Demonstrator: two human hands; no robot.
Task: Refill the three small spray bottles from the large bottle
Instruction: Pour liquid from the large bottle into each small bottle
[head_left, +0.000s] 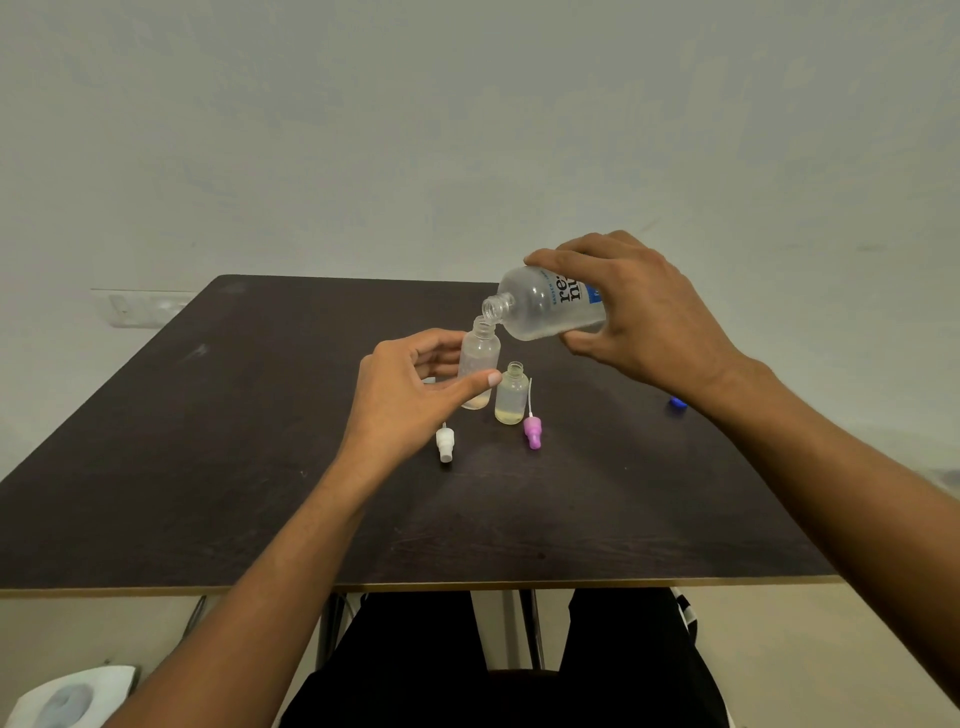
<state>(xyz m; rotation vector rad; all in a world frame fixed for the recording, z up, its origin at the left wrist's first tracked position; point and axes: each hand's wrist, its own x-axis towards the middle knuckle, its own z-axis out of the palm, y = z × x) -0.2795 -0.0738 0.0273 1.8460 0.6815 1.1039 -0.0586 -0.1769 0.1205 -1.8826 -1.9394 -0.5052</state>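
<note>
My right hand (644, 317) grips the large clear bottle (540, 306), tipped to the left with its open mouth just over the neck of a small open bottle (480, 358). My left hand (410, 387) holds that small bottle upright on the table between thumb and fingers. A second small open bottle (511, 395) stands just to its right with a little yellowish liquid at the bottom. A white spray cap (445, 442) and a pink spray cap (532, 430) with its tube lie on the table in front of them. A third small bottle is not visible.
The dark wooden table (208, 467) stands against a pale wall. A blue cap (677, 403) lies at the right, partly behind my right forearm. My legs in dark trousers show under the near table edge. A white object lies on the floor at lower left.
</note>
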